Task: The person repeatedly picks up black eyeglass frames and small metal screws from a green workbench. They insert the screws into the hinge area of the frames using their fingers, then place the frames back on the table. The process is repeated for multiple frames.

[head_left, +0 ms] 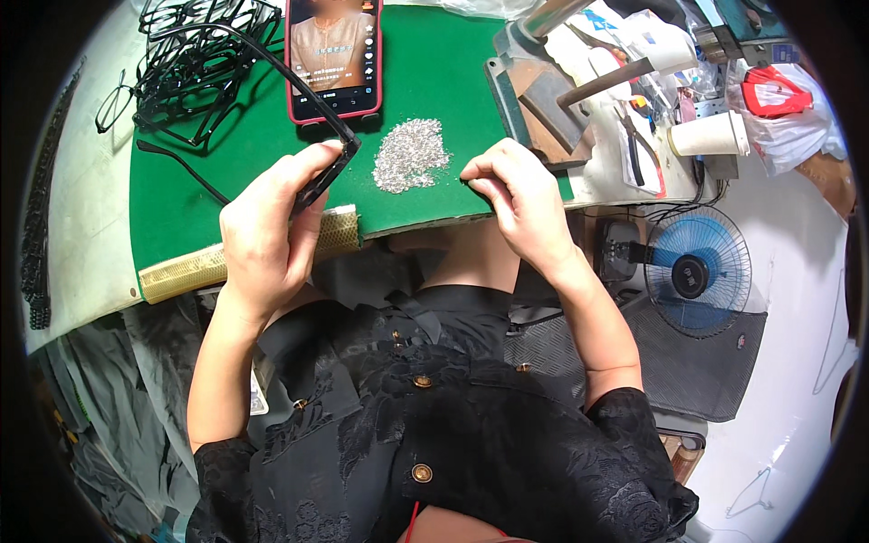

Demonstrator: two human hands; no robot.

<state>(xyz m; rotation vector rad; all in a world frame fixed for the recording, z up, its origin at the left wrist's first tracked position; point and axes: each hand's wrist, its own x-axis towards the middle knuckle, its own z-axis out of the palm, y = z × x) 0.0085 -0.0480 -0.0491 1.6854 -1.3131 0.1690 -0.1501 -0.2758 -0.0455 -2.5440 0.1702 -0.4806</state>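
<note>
My left hand [272, 222] grips a black eyeglass frame [337, 170] at its front, between thumb and fingers. One temple of the frame reaches up and away to the left, and the other sticks out left of my wrist, low over the mat. To the right of it lies a loose pile of tiny shiny silver pieces [412, 156], too small to name. My right hand [525, 195] is just right of that pile, close to the green mat [425, 213]. Its thumb and index finger are pinched together; anything between them is too small to make out.
Several black eyeglass frames [204, 77] are heaped at the far left. A phone in a red case [333, 54] stands behind the pile. A metal bench tool [552, 109], pliers [636, 136] and a white cup [711, 136] occupy the right. Below stands a blue fan [697, 271].
</note>
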